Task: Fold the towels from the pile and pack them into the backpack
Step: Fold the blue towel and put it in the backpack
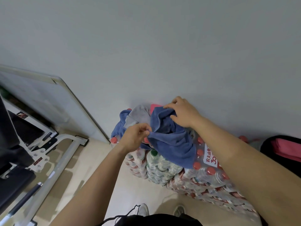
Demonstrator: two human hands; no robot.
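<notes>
Towel (172, 141) slants down-right, both hands pinching it.

Blue towel (171, 141), grey towel (140, 115), pink towel (154, 106); red caps on clear bottles (210, 175); black backpack (273, 144) holds pink; pale grey wall (146, 46).

A crumpled blue towel (171, 137) drapes over the bottle packs' (203, 176) far left corner, beside a grey towel (140, 115) and a pink towel (154, 106). The black backpack (267, 149) at their right holds pink fabric.
</notes>
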